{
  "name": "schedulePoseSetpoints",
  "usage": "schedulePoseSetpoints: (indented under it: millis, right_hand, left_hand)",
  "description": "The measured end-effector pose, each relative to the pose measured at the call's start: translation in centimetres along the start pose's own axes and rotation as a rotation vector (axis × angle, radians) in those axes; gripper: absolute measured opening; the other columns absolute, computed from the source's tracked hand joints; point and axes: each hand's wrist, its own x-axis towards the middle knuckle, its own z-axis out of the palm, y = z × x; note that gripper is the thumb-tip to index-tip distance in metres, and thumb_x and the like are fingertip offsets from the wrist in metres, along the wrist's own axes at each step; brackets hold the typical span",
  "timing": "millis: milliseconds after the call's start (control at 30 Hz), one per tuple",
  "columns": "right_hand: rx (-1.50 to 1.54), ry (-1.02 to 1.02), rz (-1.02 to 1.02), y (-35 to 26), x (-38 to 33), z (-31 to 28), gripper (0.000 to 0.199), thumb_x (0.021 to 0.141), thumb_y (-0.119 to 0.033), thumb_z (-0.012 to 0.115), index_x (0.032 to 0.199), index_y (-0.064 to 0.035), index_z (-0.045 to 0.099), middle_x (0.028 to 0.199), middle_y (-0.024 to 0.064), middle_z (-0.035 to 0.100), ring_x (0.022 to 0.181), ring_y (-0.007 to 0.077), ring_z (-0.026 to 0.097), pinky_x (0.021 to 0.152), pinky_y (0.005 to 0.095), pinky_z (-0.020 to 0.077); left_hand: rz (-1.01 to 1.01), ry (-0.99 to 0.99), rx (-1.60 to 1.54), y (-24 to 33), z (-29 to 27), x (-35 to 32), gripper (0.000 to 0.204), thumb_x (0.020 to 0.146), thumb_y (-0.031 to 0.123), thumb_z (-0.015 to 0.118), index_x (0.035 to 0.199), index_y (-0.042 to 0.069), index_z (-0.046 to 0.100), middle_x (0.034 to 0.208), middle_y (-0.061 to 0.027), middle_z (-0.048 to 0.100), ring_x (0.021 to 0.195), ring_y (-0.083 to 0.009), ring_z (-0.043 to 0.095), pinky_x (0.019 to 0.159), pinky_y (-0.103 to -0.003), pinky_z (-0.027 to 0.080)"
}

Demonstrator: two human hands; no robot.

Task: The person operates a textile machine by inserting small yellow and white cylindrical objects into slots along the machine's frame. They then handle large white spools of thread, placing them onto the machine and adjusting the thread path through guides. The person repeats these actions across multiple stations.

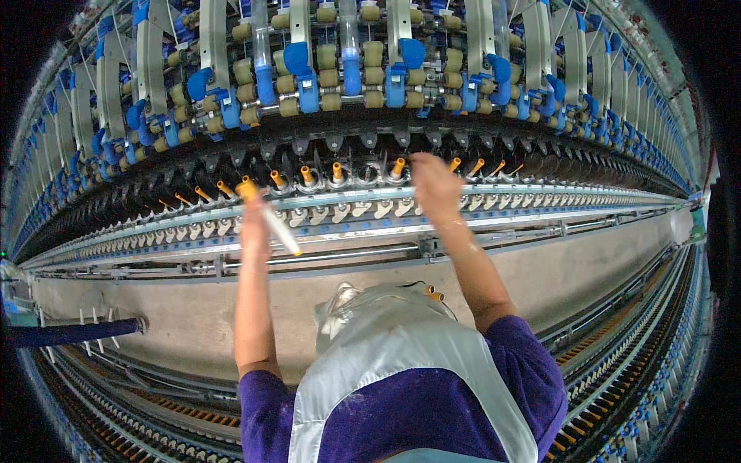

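My left hand [255, 228] is closed around a slim yarn bobbin [279, 228], wound white with orange at its lower tip. An orange tube end [247, 188] sticks up at its fingertips, blurred by motion. Over the spindle row, my right hand [438, 187] has its fingers curled together; whatever they grip is hidden. Just left of those fingers, an orange tube [397, 168] stands on a spindle. More orange tubes, such as this one [337, 172], stand along the row between my hands.
Above the spindles runs the spinning frame's roller bank [330, 81] with blue clips. A long metal rail [355, 202] fronts the row. Orange tubes poke from my apron [401, 347]. A dark blue padded bar [73, 333] with white pegs juts in at left. Another machine [610, 386] stands behind me.
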Motion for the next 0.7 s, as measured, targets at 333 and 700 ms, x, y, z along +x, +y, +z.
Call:
schedulePoseSetpoints:
  millis: [333, 700]
  right_hand:
    - [0.038, -1.014, 0.527, 6.9, -8.6, -17.1, 0.016, 0.083, -0.018, 0.067, 0.084, -0.0018, 0.071, 0.079, 0.0132, 0.067, 0.065, 0.0208, 0.062, 0.057, 0.0328, 0.0501]
    - [1.116, -0.470, 1.049, 11.6, -4.1, -18.3, 0.012, 0.087, -0.009, 0.064, 0.085, 0.0022, 0.067, 0.061, -0.0035, 0.049, 0.052, 0.0044, 0.036, 0.047, 0.0210, 0.0263]
  left_hand:
    - [0.445, -0.339, 0.357, 2.8, 23.5, 2.9, 0.031, 0.092, 0.024, 0.060, 0.118, 0.007, 0.063, 0.095, -0.0100, 0.070, 0.085, -0.0178, 0.064, 0.078, -0.030, 0.047]
    - [0.641, -0.037, 0.327, -0.2, 24.6, 2.9, 0.024, 0.087, 0.010, 0.066, 0.110, 0.003, 0.064, 0.091, -0.0049, 0.069, 0.082, -0.0090, 0.061, 0.077, -0.024, 0.046]
